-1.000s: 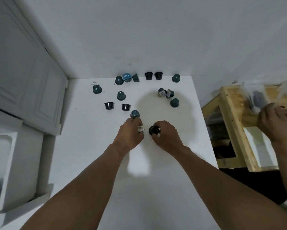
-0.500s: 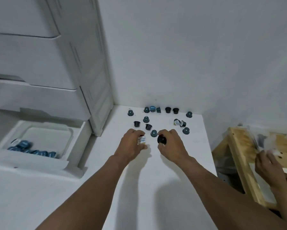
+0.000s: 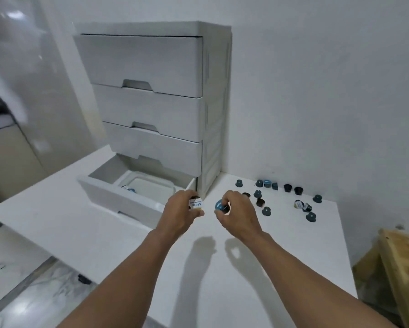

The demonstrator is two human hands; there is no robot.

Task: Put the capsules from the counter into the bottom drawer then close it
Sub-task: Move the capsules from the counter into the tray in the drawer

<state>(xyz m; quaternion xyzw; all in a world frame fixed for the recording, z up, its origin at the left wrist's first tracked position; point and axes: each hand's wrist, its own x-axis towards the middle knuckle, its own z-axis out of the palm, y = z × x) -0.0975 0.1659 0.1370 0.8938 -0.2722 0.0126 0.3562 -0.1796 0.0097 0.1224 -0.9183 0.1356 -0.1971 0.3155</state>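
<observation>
Counter [image 3: 104, 233] back edge holds a dozen-odd capsules [image 3: 266, 211]; bottom drawer [image 3: 118, 197] open, some inside; left hand [image 3: 181, 215], right hand [image 3: 237, 215] each grip one.

Loose capsules [image 3: 266, 211] lie on counter [image 3: 104, 233] right of drawer unit [image 3: 151, 102].

Fingers of the left hand [image 3: 182, 214] cover most of the white-labelled capsule [image 3: 196, 205]; the label print is too small to read. The right hand [image 3: 237, 215] hides the body of the blue-lidded capsule [image 3: 220, 206]; only part of the lid shows. One dark capsule [image 3: 246, 194] is half hidden behind the right knuckles. Bottom drawer [image 3: 118, 197]: front wall blocks most of the interior; blue shapes [image 3: 130, 190] inside, count not determinable. Wooden frame [image 3: 399, 268] is cut off by the right and bottom edges. Left background [image 3: 9, 91] blurred, contents unidentifiable. Small dark object [image 3: 84, 279] on the floor [image 3: 33, 297]: cannot tell what. Left forearm [image 3: 118, 280] and right forearm [image 3: 317, 280] run out at the bottom edge.
</observation>
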